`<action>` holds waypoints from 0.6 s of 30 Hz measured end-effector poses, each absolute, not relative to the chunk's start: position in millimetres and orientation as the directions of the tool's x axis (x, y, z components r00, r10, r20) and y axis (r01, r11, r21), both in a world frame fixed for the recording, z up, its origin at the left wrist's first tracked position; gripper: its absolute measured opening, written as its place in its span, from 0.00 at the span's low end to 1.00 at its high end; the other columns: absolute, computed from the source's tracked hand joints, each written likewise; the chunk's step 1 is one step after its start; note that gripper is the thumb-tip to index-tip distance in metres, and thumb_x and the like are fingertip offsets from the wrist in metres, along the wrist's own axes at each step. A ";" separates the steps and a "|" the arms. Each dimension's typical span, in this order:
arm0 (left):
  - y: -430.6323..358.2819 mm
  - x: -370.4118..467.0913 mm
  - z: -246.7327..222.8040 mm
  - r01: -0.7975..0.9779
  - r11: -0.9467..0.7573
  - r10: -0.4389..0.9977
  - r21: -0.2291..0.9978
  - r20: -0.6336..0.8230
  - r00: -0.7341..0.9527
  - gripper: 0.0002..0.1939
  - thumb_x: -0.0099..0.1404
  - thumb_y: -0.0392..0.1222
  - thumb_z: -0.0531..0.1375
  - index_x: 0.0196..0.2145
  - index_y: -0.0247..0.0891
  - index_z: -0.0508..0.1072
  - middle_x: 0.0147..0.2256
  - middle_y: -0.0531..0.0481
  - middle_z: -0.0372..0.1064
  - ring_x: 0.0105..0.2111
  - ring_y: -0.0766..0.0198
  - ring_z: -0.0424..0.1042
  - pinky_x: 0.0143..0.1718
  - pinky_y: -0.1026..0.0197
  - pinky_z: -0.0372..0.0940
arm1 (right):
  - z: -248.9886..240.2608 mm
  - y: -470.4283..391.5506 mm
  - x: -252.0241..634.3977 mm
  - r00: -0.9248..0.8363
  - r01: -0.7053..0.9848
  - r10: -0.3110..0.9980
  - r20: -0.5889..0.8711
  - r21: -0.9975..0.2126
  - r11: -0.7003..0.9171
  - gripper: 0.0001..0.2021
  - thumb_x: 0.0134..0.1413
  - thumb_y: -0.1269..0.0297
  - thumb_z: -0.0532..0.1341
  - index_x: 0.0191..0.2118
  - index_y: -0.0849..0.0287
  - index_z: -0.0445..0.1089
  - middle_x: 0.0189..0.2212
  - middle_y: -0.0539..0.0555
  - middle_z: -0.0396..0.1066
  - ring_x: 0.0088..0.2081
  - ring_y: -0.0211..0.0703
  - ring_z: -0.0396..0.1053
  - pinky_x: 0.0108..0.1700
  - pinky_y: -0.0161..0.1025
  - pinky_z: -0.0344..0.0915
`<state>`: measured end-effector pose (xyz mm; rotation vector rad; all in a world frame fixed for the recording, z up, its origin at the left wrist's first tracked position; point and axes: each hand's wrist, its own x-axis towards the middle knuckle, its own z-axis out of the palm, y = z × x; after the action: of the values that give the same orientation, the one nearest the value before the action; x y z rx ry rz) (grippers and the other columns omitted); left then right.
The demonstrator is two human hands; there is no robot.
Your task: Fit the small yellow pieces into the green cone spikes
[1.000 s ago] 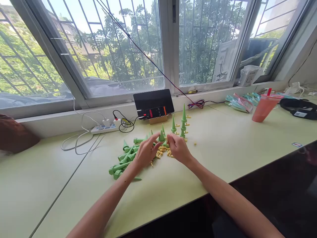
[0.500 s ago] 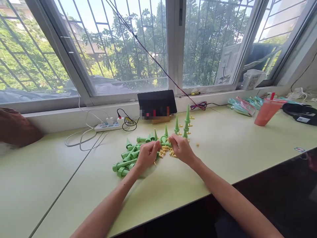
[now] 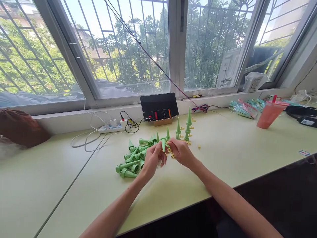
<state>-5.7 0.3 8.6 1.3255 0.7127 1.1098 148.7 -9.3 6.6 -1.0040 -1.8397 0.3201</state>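
A green cone (image 3: 163, 145) points downward between my hands, its wide end up. My left hand (image 3: 153, 158) pinches it from the left, the lower fingers curled below. Close against its right side, my right hand (image 3: 181, 151) has its fingertips pressed together; whatever they hold is too small to make out. Several loose green cones (image 3: 129, 173) lie in a pile to the left of my left hand. Small yellow pieces (image 3: 172, 155) lie partly hidden beneath my hands. Behind my right hand stand stacked green cones (image 3: 188, 127) with yellow side pegs.
Behind the hands a tablet (image 3: 159, 102) leans on the sill. A power strip (image 3: 112, 128) with cables sits at the back left, near a brown bag (image 3: 23, 129). To the right are a red cup (image 3: 269, 115) and plastic packets (image 3: 244, 109).
A green cone now shows pointing down between my hands, and my left hand's lower fingers have loosened. The view has shifted slightly.
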 end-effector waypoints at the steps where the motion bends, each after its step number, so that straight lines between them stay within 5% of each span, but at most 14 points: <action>1: 0.5 -5.6 8.7 -0.226 -0.091 0.918 0.970 0.170 0.359 0.24 0.64 0.58 0.54 0.29 0.32 0.71 0.18 0.51 0.65 0.13 0.72 0.60 0.12 0.69 0.50 | 6.4 -9.2 148.5 -0.183 0.497 0.750 0.635 -0.598 0.628 0.14 0.67 0.62 0.46 0.30 0.58 0.61 0.24 0.49 0.62 0.25 0.36 0.58 0.31 0.33 0.54; 9: 1.1 -7.7 4.7 -0.203 -0.115 0.902 0.972 0.188 0.389 0.19 0.64 0.54 0.57 0.26 0.34 0.66 0.15 0.57 0.58 0.13 0.72 0.59 0.13 0.69 0.53 | 6.0 -7.9 150.5 -0.197 0.501 0.709 0.677 -0.552 0.666 0.14 0.66 0.64 0.48 0.28 0.58 0.59 0.24 0.49 0.62 0.25 0.36 0.57 0.31 0.33 0.54; 18: 2.8 -2.7 -6.9 -0.082 -0.373 0.841 0.924 0.374 0.391 0.12 0.62 0.48 0.60 0.35 0.35 0.67 0.30 0.52 0.67 0.18 0.71 0.68 0.13 0.69 0.60 | 2.3 -8.2 145.7 -0.177 0.478 0.775 0.606 -0.635 0.606 0.16 0.67 0.62 0.46 0.26 0.57 0.55 0.21 0.47 0.62 0.21 0.34 0.57 0.27 0.32 0.53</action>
<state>-2.7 2.8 -6.9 1.6517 0.6808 1.1584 145.7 -8.2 2.3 -1.0137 -1.8283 0.3702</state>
